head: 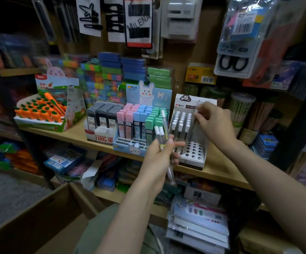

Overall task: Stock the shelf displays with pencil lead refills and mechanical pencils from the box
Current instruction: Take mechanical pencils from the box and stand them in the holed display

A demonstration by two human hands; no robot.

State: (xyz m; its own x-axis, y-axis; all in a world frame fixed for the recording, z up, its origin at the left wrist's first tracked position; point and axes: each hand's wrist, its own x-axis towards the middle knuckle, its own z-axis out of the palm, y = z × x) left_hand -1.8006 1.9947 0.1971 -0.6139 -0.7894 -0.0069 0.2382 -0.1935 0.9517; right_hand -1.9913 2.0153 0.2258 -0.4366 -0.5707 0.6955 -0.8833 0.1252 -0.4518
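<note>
**Access to the pencil display: front holes open, rear crowded**

Front rows of the white pencil display [192, 153] show vacant holes, reachable from above. Rear rows are filled with capped pencils [180, 123]. The pastel refill display [139, 125] stands just beside its left; pencil tubs [240, 110] crowd the right.

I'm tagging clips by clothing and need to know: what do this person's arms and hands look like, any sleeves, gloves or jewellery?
Both forearms are bare up to the frame edge, with no sleeves in view. The left hand and the right hand wear no gloves, and no rings, watch or bracelet show. Nails look short and unpainted. Below the arms, a bit of olive-green clothing is visible.
</note>
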